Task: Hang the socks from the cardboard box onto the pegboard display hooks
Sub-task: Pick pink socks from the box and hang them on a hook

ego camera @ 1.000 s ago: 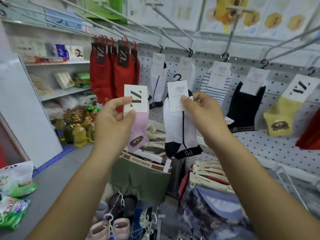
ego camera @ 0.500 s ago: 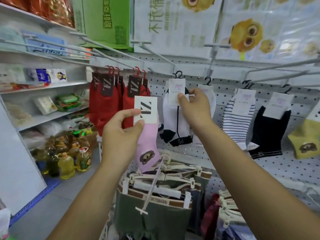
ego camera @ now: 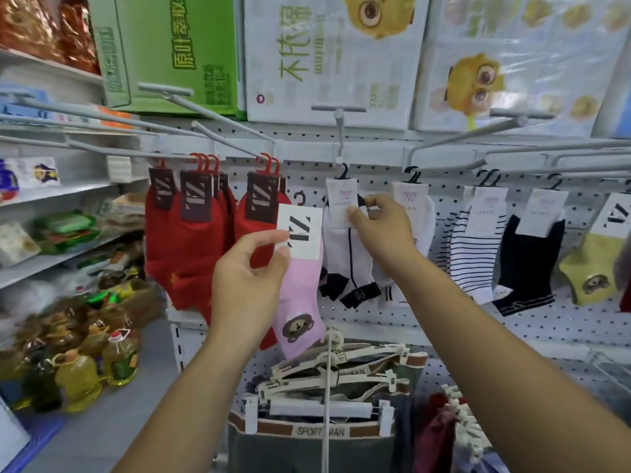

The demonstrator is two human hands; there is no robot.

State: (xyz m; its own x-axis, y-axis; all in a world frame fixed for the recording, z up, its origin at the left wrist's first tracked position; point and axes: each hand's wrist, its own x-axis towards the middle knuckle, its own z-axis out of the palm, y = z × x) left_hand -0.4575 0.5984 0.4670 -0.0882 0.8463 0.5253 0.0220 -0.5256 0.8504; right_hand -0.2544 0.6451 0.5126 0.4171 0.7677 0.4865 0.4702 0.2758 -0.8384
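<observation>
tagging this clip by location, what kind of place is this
Most likely a small shop: tagged socks hang on pegboard hooks, shelves hold packaged goods, and cooking oil bottles stand on the floor.

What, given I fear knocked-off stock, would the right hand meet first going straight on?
The right hand pinches the card of the black-trimmed sock; beyond that, probably the white sock hanging behind it, then the pegboard. Depth is unclear.

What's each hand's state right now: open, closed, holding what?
Left hand: closed, pinching the card tag of the pink sock.
Right hand: closed, pinching the card tag of the white sock up at the pegboard hooks.
</observation>
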